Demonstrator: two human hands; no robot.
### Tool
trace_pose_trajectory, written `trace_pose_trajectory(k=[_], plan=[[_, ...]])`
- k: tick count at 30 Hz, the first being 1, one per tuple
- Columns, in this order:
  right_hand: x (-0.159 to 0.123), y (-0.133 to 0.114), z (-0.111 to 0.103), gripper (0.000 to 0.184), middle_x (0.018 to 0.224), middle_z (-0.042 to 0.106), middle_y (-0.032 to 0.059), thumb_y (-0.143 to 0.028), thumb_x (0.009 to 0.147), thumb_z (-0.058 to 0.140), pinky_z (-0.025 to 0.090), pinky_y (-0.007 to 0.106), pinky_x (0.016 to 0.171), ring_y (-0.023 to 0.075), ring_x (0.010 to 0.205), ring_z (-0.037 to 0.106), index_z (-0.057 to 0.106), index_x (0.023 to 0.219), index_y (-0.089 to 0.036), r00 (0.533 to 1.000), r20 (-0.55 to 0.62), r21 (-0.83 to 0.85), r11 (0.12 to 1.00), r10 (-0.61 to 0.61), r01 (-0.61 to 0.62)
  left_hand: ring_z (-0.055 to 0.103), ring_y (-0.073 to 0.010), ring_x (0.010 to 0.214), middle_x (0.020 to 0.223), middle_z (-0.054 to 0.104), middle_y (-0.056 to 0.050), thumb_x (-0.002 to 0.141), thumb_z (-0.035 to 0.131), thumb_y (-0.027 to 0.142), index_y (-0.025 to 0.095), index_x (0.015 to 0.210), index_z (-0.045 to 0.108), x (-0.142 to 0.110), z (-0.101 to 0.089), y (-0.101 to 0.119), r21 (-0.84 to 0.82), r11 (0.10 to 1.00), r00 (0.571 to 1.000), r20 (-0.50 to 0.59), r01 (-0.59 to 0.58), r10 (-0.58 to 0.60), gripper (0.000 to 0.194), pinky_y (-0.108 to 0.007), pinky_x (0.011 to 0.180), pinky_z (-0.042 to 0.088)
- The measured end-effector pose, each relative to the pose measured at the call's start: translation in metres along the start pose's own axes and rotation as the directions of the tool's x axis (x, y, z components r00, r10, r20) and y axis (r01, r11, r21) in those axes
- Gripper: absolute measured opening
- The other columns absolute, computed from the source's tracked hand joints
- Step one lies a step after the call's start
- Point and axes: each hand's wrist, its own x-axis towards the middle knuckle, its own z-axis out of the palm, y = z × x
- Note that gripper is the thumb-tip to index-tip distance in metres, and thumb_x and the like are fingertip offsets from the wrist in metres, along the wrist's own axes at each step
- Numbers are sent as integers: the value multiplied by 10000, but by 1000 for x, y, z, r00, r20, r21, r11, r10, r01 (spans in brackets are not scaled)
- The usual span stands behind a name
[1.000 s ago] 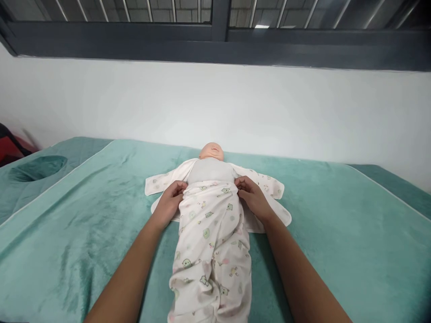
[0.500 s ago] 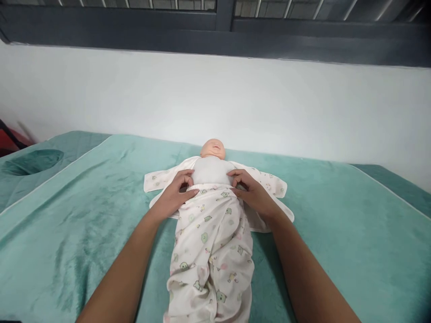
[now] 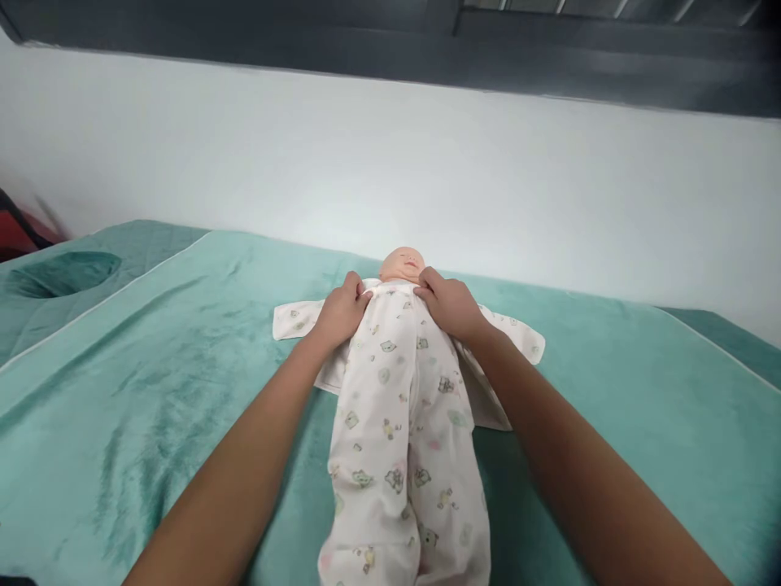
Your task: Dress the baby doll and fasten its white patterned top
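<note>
A baby doll (image 3: pixel 403 264) lies on its back, its head toward the wall. White baby pants (image 3: pixel 390 391) with small green animal prints cover it from just below the neck down past the lower picture edge. My left hand (image 3: pixel 345 308) is closed on the waistband at one side, and my right hand (image 3: pixel 450 303) grips it at the other. Under the doll a matching baby shirt (image 3: pixel 298 319) lies spread, with both sleeves out sideways. The doll's torso and legs are hidden by the pants.
A green sheet (image 3: pixel 183 358) covers the bed, with a round recess (image 3: pixel 67 273) at the left. Behind stands a white wall (image 3: pixel 366 163) below a dark window frame (image 3: pixel 305 41). Something red and black (image 3: pixel 18 228) shows at the left edge.
Both hands have moved up toward the doll's neck, drawing the waistband over the white chest. The pants are now stretched smoother. The view has tilted slightly.
</note>
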Motion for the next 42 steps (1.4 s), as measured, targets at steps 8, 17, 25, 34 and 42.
trace_pose_trajectory(k=[8,17,25,34,42], plan=[[-2,11,25,202,707,542,-17,-411,813,600,351,286,650,158,661,461,510,786,-232,960,-162,447,884,229,-135,507,-184,679,740,579,-8,881,527,326,227,807,469,-10,10,-11,-69,997,992,-124,-24,15,136,-286,638,329],[-53,17,12,263,698,617,8,-454,823,597,356,302,651,175,677,497,563,707,-222,903,-161,396,864,398,-310,556,-224,671,657,635,-44,713,536,212,211,612,557,-28,-13,-9,-115,985,980,168,129,-109,103,-307,611,364],[-76,28,0,234,775,664,16,-407,808,609,392,291,650,176,722,543,649,743,-185,890,276,622,638,364,-454,625,-233,794,781,705,-35,614,529,217,196,715,653,-34,-36,4,-224,928,853,498,298,-154,162,-304,693,479],[-79,39,-2,240,859,686,9,-359,728,777,461,293,732,153,769,596,688,881,-196,887,443,852,245,134,-462,639,-241,892,880,723,-60,623,614,187,169,915,701,-37,-33,-7,-506,774,824,566,381,-35,305,-335,791,494],[-76,35,0,257,785,706,37,-442,743,735,485,329,707,205,777,623,700,826,-201,872,447,849,212,199,-484,640,-206,877,933,719,-75,666,675,218,155,982,712,-38,-26,-18,-601,669,811,585,437,-5,325,-319,798,494]])
